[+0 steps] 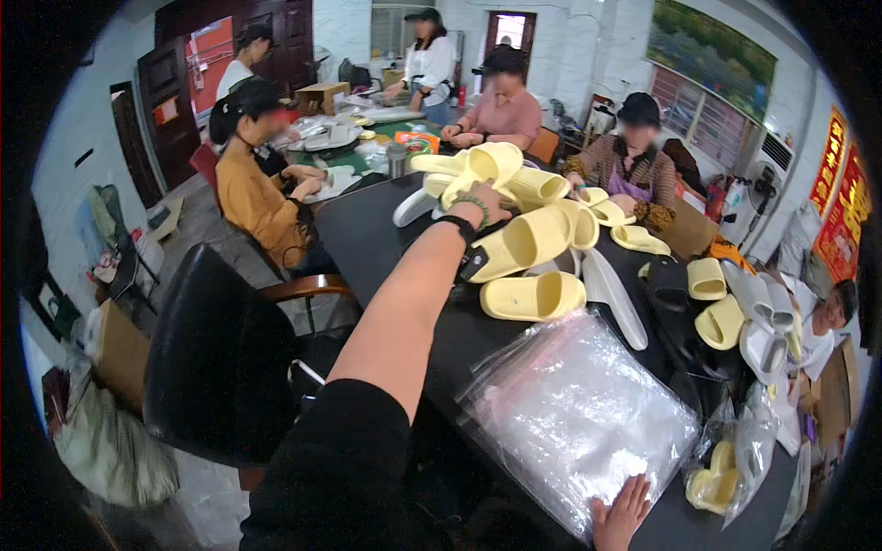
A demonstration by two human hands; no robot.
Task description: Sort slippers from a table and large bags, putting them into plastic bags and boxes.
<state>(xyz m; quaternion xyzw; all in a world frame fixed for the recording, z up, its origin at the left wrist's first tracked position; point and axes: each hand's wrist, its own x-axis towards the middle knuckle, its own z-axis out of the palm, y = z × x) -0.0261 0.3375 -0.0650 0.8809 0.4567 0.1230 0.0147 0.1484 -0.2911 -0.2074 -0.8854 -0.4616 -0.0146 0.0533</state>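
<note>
Pale yellow slippers [525, 241] lie heaped toward the far end of the black surface [367, 216] in the head view, overlapping so closely that several show only a strap or a rim. The left hand [487, 204] reaches in among them; its fingertips are lost against the slippers, so whether it grips one or merely touches cannot be told. The right hand [622, 514] is open, palm down with fingers extended, on a stack of clear plastic bags [588, 413] near the surface's left edge; its forearm is cut off below. Glare and wrinkles hide how many bags are layered there.

Dark footwear [668, 280] toward the right edge almost melts into the black surface, its outline unclear. Closer to the near end, crumpled film blurs a bagged yellow pair [712, 482]. Behind the heap, a co-worker [634, 165] in patterned sleeves is partly hidden.

The slippers look smooth and matte, with broad curved straps and rounded toes; a white slipper [614, 298] shows a long, slim side. The bags are glossy and roughly square. Beside the left edge stands a padded black chair [220, 358] with a rounded, leather-like back.
</note>
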